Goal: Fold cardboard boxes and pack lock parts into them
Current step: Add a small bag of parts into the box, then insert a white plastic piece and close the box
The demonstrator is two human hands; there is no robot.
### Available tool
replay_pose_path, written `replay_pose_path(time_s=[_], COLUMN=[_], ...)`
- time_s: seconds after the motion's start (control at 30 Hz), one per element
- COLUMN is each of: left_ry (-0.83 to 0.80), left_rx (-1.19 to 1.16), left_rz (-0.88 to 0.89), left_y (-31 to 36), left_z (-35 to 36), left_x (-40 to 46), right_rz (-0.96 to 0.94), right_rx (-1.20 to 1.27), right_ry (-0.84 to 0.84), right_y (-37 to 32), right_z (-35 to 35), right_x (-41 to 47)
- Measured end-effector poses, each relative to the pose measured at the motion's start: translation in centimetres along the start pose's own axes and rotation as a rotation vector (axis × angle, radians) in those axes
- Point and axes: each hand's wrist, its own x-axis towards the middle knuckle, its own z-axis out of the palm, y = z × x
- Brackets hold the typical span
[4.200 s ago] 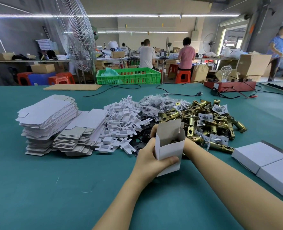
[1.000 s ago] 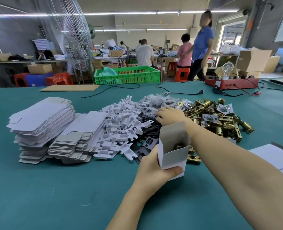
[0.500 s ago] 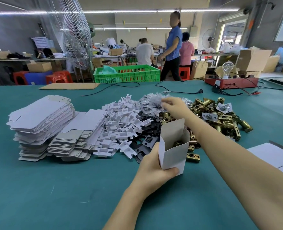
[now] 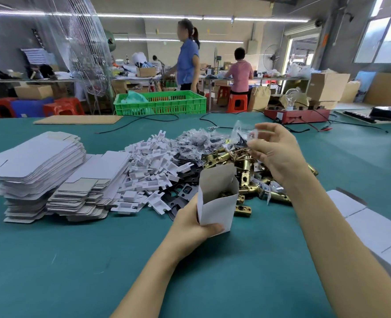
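The fingers (image 4: 262,130) of the right hand (image 4: 273,154) pinch a small clear plastic bag (image 4: 243,134) with dark small parts inside, raised above the pile of brass latch bolts (image 4: 247,180). The left hand (image 4: 189,228) grips a white cardboard box (image 4: 217,198), thumb across its front face and the other fingers behind it; the box stands upright with its top flap open, and a brass part shows inside. The box sits at the near edge of the brass pile, on the green table (image 4: 75,260). Left of the brass pile lie black metal plates (image 4: 183,191), then a heap of white plastic inserts (image 4: 148,171); behind them lies a heap of bagged parts (image 4: 196,141). At far left stand two stacks of flat box blanks (image 4: 40,171). Folded white boxes (image 4: 368,226) lie at the right edge.
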Motion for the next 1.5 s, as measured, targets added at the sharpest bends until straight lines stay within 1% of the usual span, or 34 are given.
replay_pose_path(time_s=[0.1,0.17,0.23,0.3,0.37,0.53,0.67,0.83,0.93,1.1,1.23,1.3,1.4,1.47,1.5], left_ry=[0.002,0.013,0.017,0.017,0.031,0.040,0.025,0.016,0.022,0.027,0.028,0.028,0.016,0.006,-0.003], left_rx=[-0.026,-0.046,-0.058,-0.066,-0.081,-0.082,-0.109,-0.126,-0.136,-0.137,-0.137,-0.145,-0.155,-0.162,-0.168], left_rz=[-0.008,-0.012,-0.016,-0.018,-0.032,-0.056,-0.061,-0.061,-0.058,-0.053,-0.045,-0.041,-0.041,-0.047,-0.050], left_y=[0.2,0.2,0.2,0.2,-0.1,-0.3,-0.2,-0.2,-0.3,-0.4,-0.3,-0.3,-0.2,-0.2,-0.1], left_z=[0.1,0.2,0.2,0.2,0.2,0.1,0.1,0.1,0.1,0.1,0.1,0.1,0.1,0.0,0.0], left_x=[-0.1,-0.1,-0.1,-0.1,-0.1,0.0,-0.1,-0.1,0.0,0.1,0.0,0.0,0.0,0.1,0.0], right_rz=[0.004,-0.041,-0.101,-0.159,-0.192,-0.232,-0.279,-0.462,-0.492,-0.413,-0.411,-0.425,-0.440,-0.378,-0.315], right_rx=[0.121,0.098,0.001,-0.174,-0.365,-0.679,-0.773,-1.015,-1.139,-1.043,-1.026,-0.985,-0.897,-0.800,-0.727], right_ry=[-0.057,-0.171,-0.307,-0.425,-0.497,-0.550,-0.576,-0.586,-0.631,-0.682,-0.686,-0.635,-0.491,-0.394,-0.348], right_y=[-2.7,-4.3,-5.5,-6.1,-6.2,-5.3,-4.7,-3.3,-2.7,-2.6,-2.7,-3.1,-3.5,-3.3,-2.9], right_z=[-0.7,-0.9,-0.8,-0.4,0.1,1.5,2.3,3.9,4.4,4.7,4.5,3.9,2.7,2.0,1.8], right_x=[-1.8,-3.0,-4.1,-5.0,-5.4,-5.6,-5.6,-5.8,-5.8,-6.0,-5.9,-5.7,-5.3,-5.0,-4.9])
